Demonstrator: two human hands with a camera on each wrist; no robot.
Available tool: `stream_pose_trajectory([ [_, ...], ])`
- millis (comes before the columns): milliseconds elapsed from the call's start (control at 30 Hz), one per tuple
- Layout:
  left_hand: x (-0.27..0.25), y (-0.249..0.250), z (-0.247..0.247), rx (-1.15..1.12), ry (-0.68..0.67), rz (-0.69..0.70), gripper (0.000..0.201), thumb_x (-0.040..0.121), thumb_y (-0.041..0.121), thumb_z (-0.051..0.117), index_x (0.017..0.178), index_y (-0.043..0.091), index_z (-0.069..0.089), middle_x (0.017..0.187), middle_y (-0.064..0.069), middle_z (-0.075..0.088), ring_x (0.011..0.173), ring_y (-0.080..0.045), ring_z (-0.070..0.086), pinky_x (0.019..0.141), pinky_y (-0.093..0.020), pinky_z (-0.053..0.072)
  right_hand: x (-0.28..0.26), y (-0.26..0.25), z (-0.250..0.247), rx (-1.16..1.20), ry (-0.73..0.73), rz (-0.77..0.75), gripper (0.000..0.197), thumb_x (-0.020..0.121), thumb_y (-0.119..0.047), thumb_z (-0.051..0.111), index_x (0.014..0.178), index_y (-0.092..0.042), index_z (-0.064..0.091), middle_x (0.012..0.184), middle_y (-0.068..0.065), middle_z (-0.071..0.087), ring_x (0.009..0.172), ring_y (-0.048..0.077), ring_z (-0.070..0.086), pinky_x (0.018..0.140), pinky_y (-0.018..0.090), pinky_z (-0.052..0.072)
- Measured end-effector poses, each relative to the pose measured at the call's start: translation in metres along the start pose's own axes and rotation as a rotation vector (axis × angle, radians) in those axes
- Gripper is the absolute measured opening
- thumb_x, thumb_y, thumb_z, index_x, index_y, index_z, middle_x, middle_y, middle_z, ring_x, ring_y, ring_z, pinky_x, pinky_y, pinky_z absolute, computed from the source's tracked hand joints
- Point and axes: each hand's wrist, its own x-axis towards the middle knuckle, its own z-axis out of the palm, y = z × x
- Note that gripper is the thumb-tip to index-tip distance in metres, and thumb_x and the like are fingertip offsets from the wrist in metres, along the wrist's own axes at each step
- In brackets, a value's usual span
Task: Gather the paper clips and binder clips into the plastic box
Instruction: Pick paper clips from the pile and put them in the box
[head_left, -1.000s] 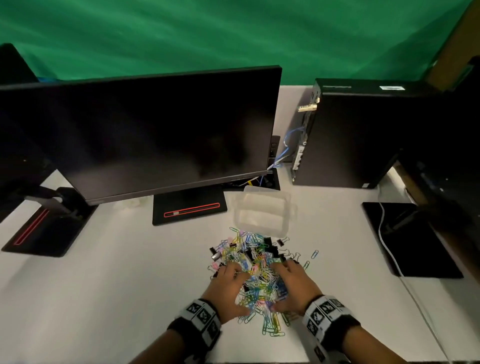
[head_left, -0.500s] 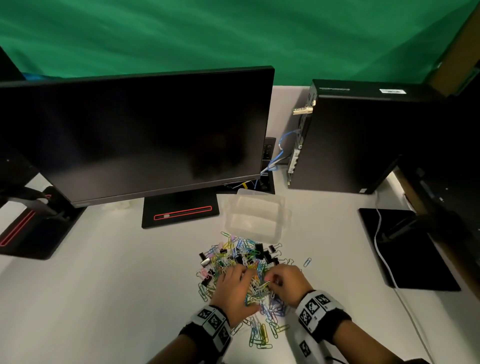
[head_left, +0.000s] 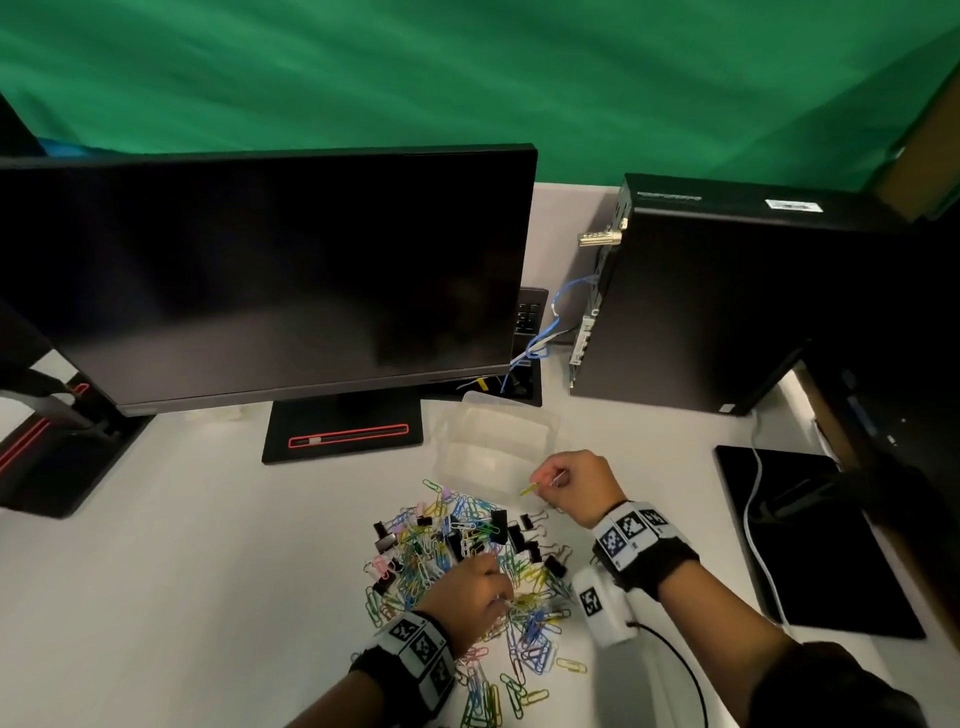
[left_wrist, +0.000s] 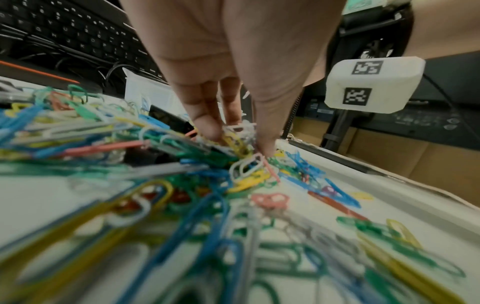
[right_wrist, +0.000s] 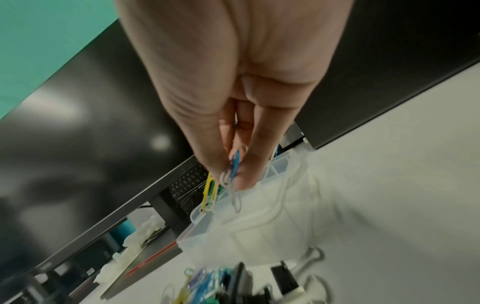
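A heap of coloured paper clips (head_left: 457, 551) mixed with black binder clips (head_left: 519, 535) lies on the white desk. Just behind it stands the clear plastic box (head_left: 545, 421). My right hand (head_left: 558, 480) hovers over the box's near right edge and pinches a few paper clips (right_wrist: 232, 174), yellow, blue and white, that dangle above the box (right_wrist: 259, 226). My left hand (head_left: 483, 587) is down in the heap, fingertips (left_wrist: 207, 129) and thumb pinching clips (left_wrist: 241, 144) in it.
A black monitor (head_left: 260, 270) on its stand (head_left: 343, 431) fills the left back. A black computer tower (head_left: 701, 301) with blue cables stands back right. A black pad (head_left: 810, 540) with a white cable lies right. Another monitor base (head_left: 52, 457) sits far left.
My right hand has lifted out of the heap with a few clips and moved forward over the box. My left hand stays in the heap.
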Motion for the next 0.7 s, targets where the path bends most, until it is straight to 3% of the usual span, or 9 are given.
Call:
stream_pose_trajectory([
  [67,0.005,-0.001,-0.003,-0.081,0.027,-0.031,0.022,0.094,0.022,0.046,0.105,0.012,0.062,0.117,-0.005,0.059,0.111,-0.018,0.053,0.094,-0.026,0.043,0.012,-0.002,0.002,0.044,0.055,0.028,0.024,0.075,-0.003,0.068,0.066,-0.026,0.065,0.062,-0.005,0.061,0.047,0.003,0.056,0.047,0.007,0.043],
  [167,0.009,-0.006,-0.011,-0.178,0.109,-0.064,0.019,0.092,0.020,0.051,0.102,0.013,0.066,0.109,-0.002,0.067,0.098,-0.011,0.060,0.074,-0.001,0.036,0.026,-0.006,0.010,0.073,0.132,0.076,0.018,0.079,0.002,0.060,0.077,-0.012,0.071,0.071,0.004,0.065,0.054,0.015,0.058,0.049,0.007,0.044],
  [200,0.011,-0.008,-0.015,-0.201,0.126,-0.063,0.019,0.091,0.020,0.053,0.102,0.013,0.067,0.107,-0.001,0.068,0.095,-0.009,0.060,0.073,0.002,0.036,0.028,-0.006,0.013,0.072,0.149,0.092,0.019,0.080,0.003,0.057,0.082,-0.009,0.072,0.073,0.005,0.065,0.058,0.016,0.057,0.053,0.008,0.045],
  [333,0.019,-0.013,-0.039,-0.287,0.150,-0.094,0.017,0.090,0.023,0.056,0.101,0.016,0.067,0.106,0.002,0.069,0.087,-0.004,0.059,0.085,-0.014,0.046,0.032,-0.005,0.024,0.079,0.135,0.138,0.027,0.084,0.005,0.050,0.092,-0.008,0.072,0.088,0.009,0.069,0.081,0.019,0.060,0.082,0.023,0.048],
  [433,0.030,-0.022,-0.063,-0.373,0.194,-0.145,0.017,0.090,0.020,0.057,0.102,0.014,0.067,0.105,0.000,0.069,0.083,-0.005,0.059,0.079,-0.011,0.045,0.026,-0.004,0.027,0.080,0.146,0.122,0.034,0.084,0.008,0.044,0.092,-0.011,0.072,0.097,0.009,0.071,0.087,0.019,0.061,0.087,0.027,0.048],
  [500,0.040,-0.027,-0.079,-0.409,0.239,-0.174,0.015,0.089,0.019,0.059,0.099,0.012,0.068,0.100,-0.002,0.070,0.073,-0.003,0.058,0.068,-0.006,0.043,0.016,-0.003,0.026,0.118,0.155,0.110,0.038,0.083,0.010,0.044,0.088,-0.015,0.072,0.093,0.007,0.070,0.085,0.020,0.063,0.085,0.034,0.053],
  [533,0.046,-0.029,-0.085,-0.434,0.264,-0.185,0.014,0.088,0.018,0.060,0.096,0.013,0.069,0.098,-0.003,0.070,0.071,-0.004,0.059,0.067,-0.009,0.045,0.008,-0.003,0.025,0.153,0.158,0.109,0.039,0.082,0.010,0.045,0.084,-0.019,0.071,0.088,0.004,0.069,0.082,0.020,0.063,0.080,0.035,0.055],
  [633,0.065,-0.035,-0.098,-0.532,0.303,-0.218,0.011,0.087,0.013,0.062,0.094,0.010,0.070,0.095,-0.006,0.069,0.074,-0.015,0.062,0.073,-0.024,0.054,-0.018,0.006,0.023,0.166,0.120,0.095,0.040,0.082,0.005,0.053,0.074,-0.032,0.064,0.081,-0.005,0.067,0.063,0.011,0.058,0.059,0.018,0.051],
  [700,0.077,-0.037,-0.102,-0.591,0.326,-0.206,0.011,0.087,0.007,0.059,0.093,0.008,0.069,0.096,-0.013,0.069,0.075,-0.020,0.063,0.073,-0.030,0.057,-0.038,0.015,0.025,0.110,0.058,0.095,0.025,0.081,-0.001,0.060,0.078,-0.025,0.066,0.084,-0.007,0.068,0.061,0.007,0.055,0.055,0.010,0.046],
])
